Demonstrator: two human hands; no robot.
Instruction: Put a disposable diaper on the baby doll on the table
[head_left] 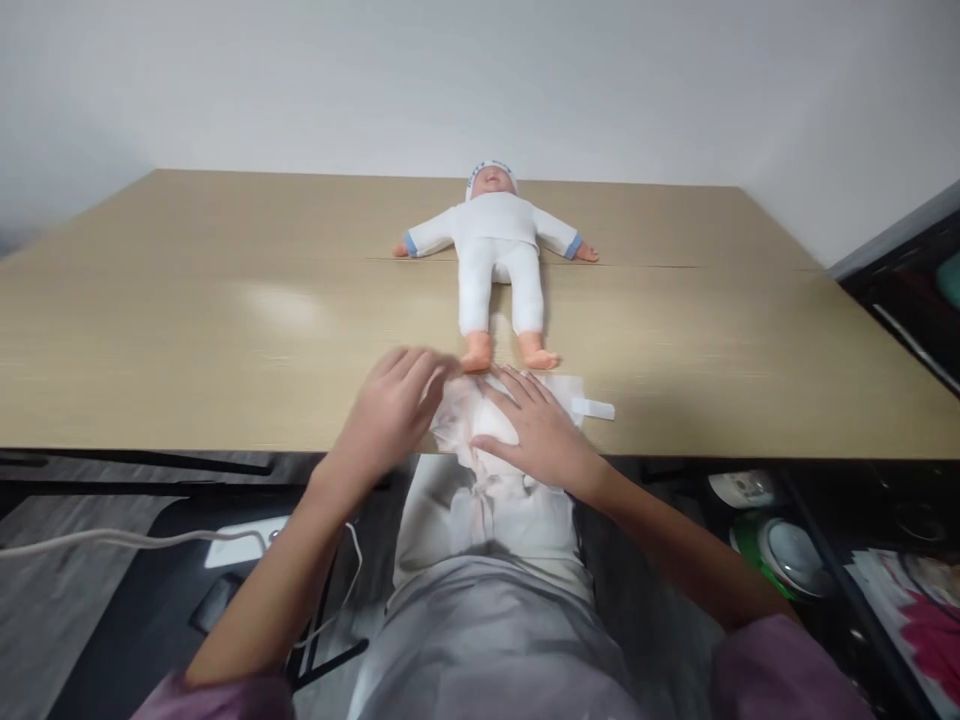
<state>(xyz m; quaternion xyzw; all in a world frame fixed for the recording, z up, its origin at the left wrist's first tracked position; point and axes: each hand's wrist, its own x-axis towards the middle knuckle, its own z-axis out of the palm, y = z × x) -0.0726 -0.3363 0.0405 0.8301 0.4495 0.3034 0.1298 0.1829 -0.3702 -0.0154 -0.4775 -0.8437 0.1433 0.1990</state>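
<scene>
A baby doll (496, 255) in a white suit and cap lies on its back on the tan table (187, 330), arms spread, feet toward me. Just below its feet a white diaper (480, 415) lies at the table's front edge, one tape tab (594, 408) sticking out to the right. My left hand (394, 410) rests on the diaper's left side, fingers stretched and slightly blurred. My right hand (536, 430) lies flat on the diaper's right side, fingers spread. Neither hand grips anything.
A white wall stands behind the table. Below the front edge are my lap, a white cable (112, 540) and a power strip (236, 540) on the floor at left. Dark shelves (900, 300) with bowls (780, 550) and clutter stand at right.
</scene>
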